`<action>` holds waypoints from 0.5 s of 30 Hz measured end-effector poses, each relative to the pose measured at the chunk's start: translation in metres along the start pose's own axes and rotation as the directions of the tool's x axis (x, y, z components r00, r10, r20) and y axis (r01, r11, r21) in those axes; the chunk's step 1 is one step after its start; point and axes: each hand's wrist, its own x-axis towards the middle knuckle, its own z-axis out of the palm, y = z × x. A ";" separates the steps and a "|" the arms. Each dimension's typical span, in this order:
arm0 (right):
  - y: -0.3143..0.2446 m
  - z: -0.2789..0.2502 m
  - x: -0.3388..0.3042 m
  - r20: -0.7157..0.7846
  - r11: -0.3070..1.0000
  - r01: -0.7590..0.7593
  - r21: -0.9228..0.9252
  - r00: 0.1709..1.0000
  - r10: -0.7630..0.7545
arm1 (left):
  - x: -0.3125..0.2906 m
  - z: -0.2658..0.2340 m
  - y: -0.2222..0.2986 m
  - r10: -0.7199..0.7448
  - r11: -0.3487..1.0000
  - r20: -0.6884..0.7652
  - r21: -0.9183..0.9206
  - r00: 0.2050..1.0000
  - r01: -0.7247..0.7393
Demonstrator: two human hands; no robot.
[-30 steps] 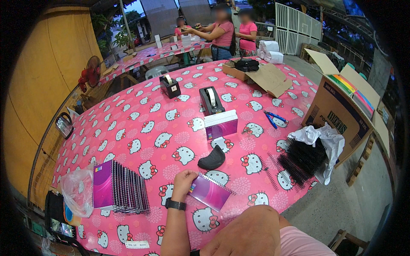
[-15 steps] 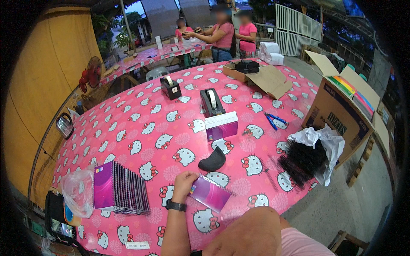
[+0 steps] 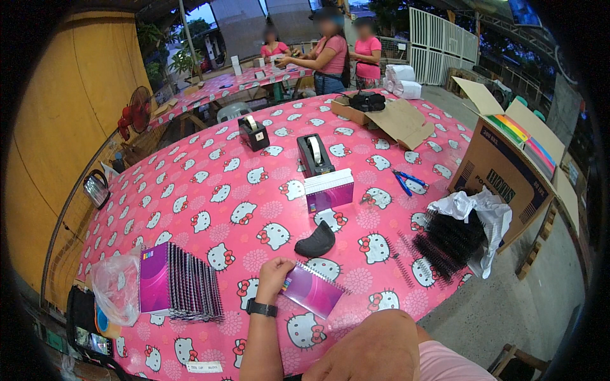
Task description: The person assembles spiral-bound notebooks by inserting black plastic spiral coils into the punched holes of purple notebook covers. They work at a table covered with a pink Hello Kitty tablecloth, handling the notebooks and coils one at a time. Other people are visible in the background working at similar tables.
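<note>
My left hand (image 3: 275, 274), with a black watch on its wrist, pinches the upper left corner of a purple spiral notebook (image 3: 312, 291). Black coil runs along that notebook's upper edge, and some of it juts past the right corner. Just beyond lies a dark, curved, pouch-like object (image 3: 316, 239). To the left, a row of purple spiral notebooks (image 3: 155, 279) leans together in a stack. My right hand is out of sight; a bare bent limb (image 3: 372, 349) fills the lower middle, beside pink cloth.
Loose black coils (image 3: 445, 244) and white wrapping (image 3: 492, 219) lie right, beside a cardboard box (image 3: 502, 171). Blue-handled pliers (image 3: 403, 184), more notebooks (image 3: 330, 193), two tape dispensers (image 3: 314, 155) and flattened cardboard (image 3: 400, 124) stand farther back. A plastic bag (image 3: 114, 289) lies left. Several people work behind.
My left hand and the notebook stay almost in place. In the background, the people's arms have shifted slightly.
</note>
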 end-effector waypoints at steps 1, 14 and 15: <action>0.000 0.000 0.000 0.000 1.000 -0.002 0.001 1.000 0.002 | 0.000 0.000 0.000 0.000 1.000 -0.002 0.001 1.000 0.000; -0.011 -0.012 0.021 0.053 0.995 -0.100 0.032 0.994 0.098 | -0.001 0.000 0.001 -0.019 1.000 0.012 0.015 1.000 0.019; -0.012 -0.011 0.019 0.045 0.993 -0.113 0.044 0.993 0.111 | 0.000 0.000 0.000 -0.018 1.000 0.011 0.016 1.000 0.018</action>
